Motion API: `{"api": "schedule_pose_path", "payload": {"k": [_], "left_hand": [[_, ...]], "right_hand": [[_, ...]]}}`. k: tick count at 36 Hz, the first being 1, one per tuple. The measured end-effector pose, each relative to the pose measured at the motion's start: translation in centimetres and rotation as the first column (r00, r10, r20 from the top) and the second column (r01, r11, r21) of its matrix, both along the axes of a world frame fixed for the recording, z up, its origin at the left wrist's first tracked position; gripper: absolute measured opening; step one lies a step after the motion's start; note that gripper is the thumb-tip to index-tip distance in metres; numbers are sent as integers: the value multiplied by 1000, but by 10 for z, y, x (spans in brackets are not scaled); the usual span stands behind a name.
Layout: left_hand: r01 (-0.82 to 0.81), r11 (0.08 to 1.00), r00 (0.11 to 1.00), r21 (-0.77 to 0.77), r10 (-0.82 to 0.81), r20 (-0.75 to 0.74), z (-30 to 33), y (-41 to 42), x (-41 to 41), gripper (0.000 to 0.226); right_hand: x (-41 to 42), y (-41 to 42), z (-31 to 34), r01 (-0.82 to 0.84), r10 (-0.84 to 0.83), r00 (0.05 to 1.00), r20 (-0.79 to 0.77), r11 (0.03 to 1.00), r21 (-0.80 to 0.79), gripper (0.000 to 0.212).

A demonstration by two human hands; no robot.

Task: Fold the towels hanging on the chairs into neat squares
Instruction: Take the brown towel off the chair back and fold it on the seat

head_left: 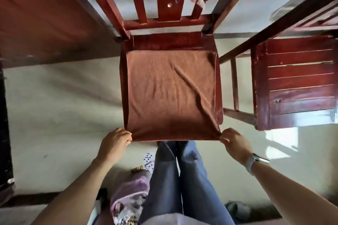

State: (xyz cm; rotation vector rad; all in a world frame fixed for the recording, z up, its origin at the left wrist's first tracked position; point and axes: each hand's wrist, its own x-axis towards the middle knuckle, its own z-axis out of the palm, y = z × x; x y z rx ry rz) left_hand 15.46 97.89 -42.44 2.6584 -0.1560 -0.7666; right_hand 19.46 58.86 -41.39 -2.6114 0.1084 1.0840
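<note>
Both hands [117, 141] [233, 142] pinch the brown towel's [170, 93] near corners over the chair seat [164, 41].

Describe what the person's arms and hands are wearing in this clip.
Both forearms are bare, with no sleeves in view. The left hand wears nothing. The right hand is bare too, but its wrist carries a smartwatch on a pale grey band.
</note>
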Motion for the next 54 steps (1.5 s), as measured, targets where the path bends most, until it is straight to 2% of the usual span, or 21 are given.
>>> {"api": "schedule_pose_path", "payload": {"k": [2, 5, 8, 9, 11, 14, 16, 18, 20, 23, 26, 30, 32, 34, 36, 38, 41, 44, 48, 52, 54], "left_hand": [[31, 998, 997, 51, -28, -66, -10, -1, -4, 27], [23, 992, 977, 127, 5, -214, -27, -2, -10, 11], [68, 982, 959, 175, -17, -282, -32, -8, -2, 18], [61, 984, 965, 168, -15, -261, -31, -11, 4, 17], [26, 992, 992, 123, -11, -126, -32, -20, 17, 13], [-31, 997, 995, 72, 24, 100, -38, -37, 40, 16], [-55, 996, 985, 76, 42, 167, -46, -51, 57, 26], [-85, 995, 984, 53, 75, 159, -56, -65, 76, 39], [-110, 993, 985, 31, 105, 134, -67, -79, 94, 50], [-74, 991, 990, 114, 59, 126, -86, -94, 115, 58], [-94, 979, 993, 181, 78, 92, -106, -98, 118, 62], [-114, 968, 986, 225, 81, 148, -123, -94, 109, 60], [-120, 966, 983, 231, 82, 166, -124, -95, 109, 60], [-128, 963, 982, 236, 90, 166, -123, -97, 110, 60], [-144, 963, 981, 226, 110, 159, -119, -100, 113, 62], [-176, 963, 976, 202, 144, 166, -114, -105, 116, 63], [-187, 966, 967, 179, 149, 206, -108, -117, 117, 61], [-136, 976, 972, 168, 98, 214, -107, -132, 112, 60], [-90, 975, 978, 203, 48, 202, -117, -138, 98, 59], [-65, 972, 972, 225, 10, 234, -126, -130, 94, 60], [-64, 972, 972, 228, 9, 236, -126, -130, 94, 60]], "right_hand": [[-8, 0, -9, -30, 29, 999, -42, 999, -25, 18], [-17, 2, -21, -182, 156, 969, -190, 975, -128, 32], [-13, 7, -27, -148, 95, 956, -278, 973, -176, 35], [-9, 10, -28, -102, 54, 967, -249, 977, -185, 35], [1, 18, -31, -33, 13, 994, -109, 983, -179, 37], [28, 35, -36, -76, 87, 989, 121, 993, -88, 41], [51, 49, -41, -120, 120, 961, 250, 993, -12, 43], [75, 64, -51, -171, 151, 922, 356, 985, 26, 47], [98, 80, -65, -200, 168, 917, 361, 978, 52, 53], [127, 92, -92, -189, 153, 921, 358, 980, 65, 53], [147, 77, -114, -228, 229, 903, 363, 972, -47, 54], [174, 37, -128, -295, 334, 860, 387, 942, -159, 55], [189, 21, -130, -216, 258, 880, 400, 965, -148, 55], [203, 8, -127, -76, 99, 904, 415, 995, -71, 54], [213, 1, -120, 23, -21, 892, 451, 1000, 1, 51], [214, 2, -109, 31, -44, 861, 507, 999, 34, 47], [192, 16, -93, -94, 73, 800, 596, 996, 4, 41], [145, 36, -92, -345, 236, 730, 641, 937, 48, 44], [96, 44, -112, -460, 417, 767, 487, 887, -35, 52], [106, 18, -126, -571, 593, 697, 402, 799, -188, 55], [121, 4, -125, -578, 617, 698, 363, 785, -223, 55]]}}
